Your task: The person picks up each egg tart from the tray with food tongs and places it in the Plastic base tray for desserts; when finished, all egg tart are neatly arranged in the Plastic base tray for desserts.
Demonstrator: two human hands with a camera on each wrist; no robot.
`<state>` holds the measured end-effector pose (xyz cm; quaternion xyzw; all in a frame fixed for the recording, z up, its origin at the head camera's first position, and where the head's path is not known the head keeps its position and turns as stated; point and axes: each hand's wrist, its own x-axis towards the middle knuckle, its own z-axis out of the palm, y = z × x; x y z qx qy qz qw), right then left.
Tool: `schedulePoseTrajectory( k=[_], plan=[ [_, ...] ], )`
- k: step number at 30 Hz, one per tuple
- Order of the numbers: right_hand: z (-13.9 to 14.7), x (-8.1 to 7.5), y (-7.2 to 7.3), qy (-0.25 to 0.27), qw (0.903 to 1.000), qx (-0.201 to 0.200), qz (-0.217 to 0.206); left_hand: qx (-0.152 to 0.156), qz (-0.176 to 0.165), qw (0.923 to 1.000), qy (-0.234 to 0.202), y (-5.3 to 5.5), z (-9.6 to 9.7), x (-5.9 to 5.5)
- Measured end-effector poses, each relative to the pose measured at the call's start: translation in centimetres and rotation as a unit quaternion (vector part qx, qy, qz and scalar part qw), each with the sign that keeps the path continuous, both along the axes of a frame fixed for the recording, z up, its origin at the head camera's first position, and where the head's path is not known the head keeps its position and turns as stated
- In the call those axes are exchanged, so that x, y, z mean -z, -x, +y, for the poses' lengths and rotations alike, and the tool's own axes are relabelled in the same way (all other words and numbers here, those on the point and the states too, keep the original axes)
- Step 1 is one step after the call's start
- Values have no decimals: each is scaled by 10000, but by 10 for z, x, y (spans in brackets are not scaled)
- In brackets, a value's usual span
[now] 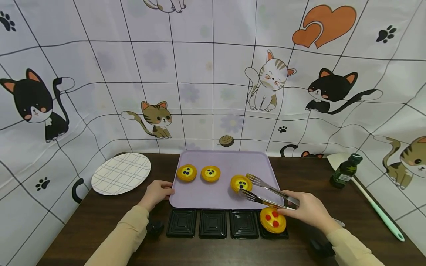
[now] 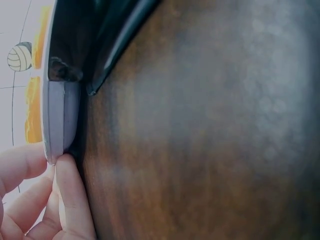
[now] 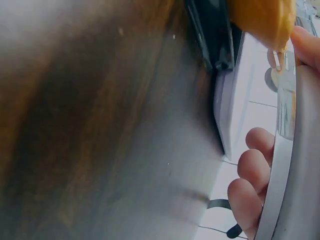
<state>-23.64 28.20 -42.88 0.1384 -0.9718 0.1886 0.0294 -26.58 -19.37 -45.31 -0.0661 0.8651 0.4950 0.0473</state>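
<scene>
On a pale purple tray sit several yellow tarts with dark blue dots: the left tart, the middle tart and the right tart. My left hand pinches the tray's left edge; the left wrist view shows thumb and fingers at the tray's rim. My right hand grips metal tongs. Their tips are spread on either side of the right tart; whether they touch it I cannot tell. Below the tongs, a tart with red dots rests in the rightmost black square dish.
Black square dishes line the tray's front edge. A white checked plate lies at the left. At the right stand a dark green bottle and a spatula with a pale green handle. A cat-print curtain hangs behind the brown table.
</scene>
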Motion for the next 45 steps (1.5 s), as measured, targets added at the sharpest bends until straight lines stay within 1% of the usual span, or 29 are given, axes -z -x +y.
schedulePoseTrajectory(
  k=[8, 14, 17, 21, 25, 32, 36, 45],
  plan=[
    [0, -5, -17, 55, 10000, -61, 43, 4, -5, 10000, -3, 0, -1, 2],
    [0, -5, -29, -16, 10000, -22, 35, 29, 10, 10000, 38, 1, -1, 1],
    [1, -4, -35, -72, 9999, -93, 121, 13, -10, 10000, 32, 1, 0, 1],
    [3, -3, -42, -21, 9995, -163, 262, -23, -19, 10000, 17, 1, 0, 1],
    [4, -3, -49, -51, 9993, -100, 355, -25, 15, 10000, 27, 1, 1, 1],
    [3, -5, -62, -128, 9995, -103, 286, -59, 12, 9999, 102, 1, 0, 3],
    [4, -4, -68, -163, 9992, -113, 333, -55, 12, 9999, 146, 1, 0, 3],
    [7, -2, -76, -157, 9972, -381, 624, -98, -8, 9998, 153, 0, 1, 3]
  ],
)
